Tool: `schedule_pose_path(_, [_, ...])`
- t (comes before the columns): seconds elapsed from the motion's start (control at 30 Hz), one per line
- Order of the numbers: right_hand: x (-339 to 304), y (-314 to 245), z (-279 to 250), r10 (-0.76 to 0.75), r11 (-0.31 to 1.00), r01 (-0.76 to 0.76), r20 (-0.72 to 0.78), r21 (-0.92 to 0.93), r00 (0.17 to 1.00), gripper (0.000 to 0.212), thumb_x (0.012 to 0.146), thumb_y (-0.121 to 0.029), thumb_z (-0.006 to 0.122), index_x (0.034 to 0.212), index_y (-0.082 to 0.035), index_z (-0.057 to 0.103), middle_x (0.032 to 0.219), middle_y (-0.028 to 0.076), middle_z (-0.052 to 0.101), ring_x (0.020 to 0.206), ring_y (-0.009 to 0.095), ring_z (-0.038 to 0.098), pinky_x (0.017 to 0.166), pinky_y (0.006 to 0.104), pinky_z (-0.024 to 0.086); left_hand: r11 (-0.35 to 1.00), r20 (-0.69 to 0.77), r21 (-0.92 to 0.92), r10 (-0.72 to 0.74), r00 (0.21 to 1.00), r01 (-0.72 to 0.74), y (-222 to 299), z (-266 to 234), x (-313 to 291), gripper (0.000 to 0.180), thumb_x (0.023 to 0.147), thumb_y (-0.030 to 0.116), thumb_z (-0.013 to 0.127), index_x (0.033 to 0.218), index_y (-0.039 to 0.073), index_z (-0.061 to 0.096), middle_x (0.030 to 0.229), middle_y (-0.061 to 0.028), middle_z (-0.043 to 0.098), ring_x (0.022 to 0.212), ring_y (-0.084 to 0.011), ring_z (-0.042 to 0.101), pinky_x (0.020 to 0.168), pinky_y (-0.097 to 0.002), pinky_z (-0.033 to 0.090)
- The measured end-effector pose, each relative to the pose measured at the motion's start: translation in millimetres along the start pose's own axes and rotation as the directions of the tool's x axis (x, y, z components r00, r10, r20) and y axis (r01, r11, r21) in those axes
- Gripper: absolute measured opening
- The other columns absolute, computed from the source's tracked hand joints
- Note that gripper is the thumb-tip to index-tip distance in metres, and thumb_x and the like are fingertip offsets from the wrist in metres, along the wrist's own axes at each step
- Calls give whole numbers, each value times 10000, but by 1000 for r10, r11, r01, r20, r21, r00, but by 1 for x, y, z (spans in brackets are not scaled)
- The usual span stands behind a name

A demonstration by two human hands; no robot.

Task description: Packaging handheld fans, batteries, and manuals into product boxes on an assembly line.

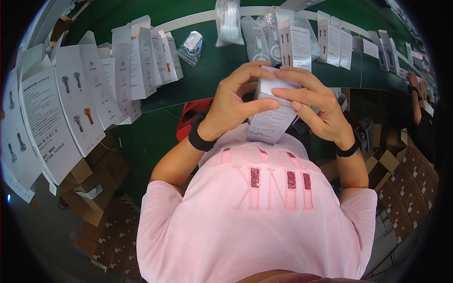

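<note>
One white carton, held in front of the pink shirt, by the near edge of the green table | left hand: gripping its side, thumb across the face | right hand: fingers bent over the top end, gripping too | from where I stand: best press evenly, keep walls square, spare the corners
</note>
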State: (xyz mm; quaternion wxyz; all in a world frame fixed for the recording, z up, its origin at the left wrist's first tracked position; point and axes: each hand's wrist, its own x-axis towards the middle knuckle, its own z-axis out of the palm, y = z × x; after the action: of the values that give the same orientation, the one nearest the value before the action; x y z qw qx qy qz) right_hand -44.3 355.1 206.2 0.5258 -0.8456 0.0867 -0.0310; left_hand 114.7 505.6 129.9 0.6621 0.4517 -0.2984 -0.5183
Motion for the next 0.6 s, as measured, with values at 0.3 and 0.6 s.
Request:
schedule_pose_path(0.3, [-58,49,-12,544,806,-333,-391,490,742,678,737,-254,783,1320,-39,515,1189,51,579,1084,136,533,976,284,390,884,-154,464,18,988,56,-19,-15,56,761,806,338,762,1366,-60,434,1403,-199,444,1290,-289,449,1077,-425,339])
schedule_pose_path(0.6, [-257,296,-176,831,508,-206,-539,837,-141,505,880,-337,674,1276,-51,548,1202,128,604,1110,243,586,914,406,476,206,-677,680,-191,711,703,-131,-84,95,910,663,436,779,1318,-74,407,1262,-274,530,1112,-393,566,933,-462,459])
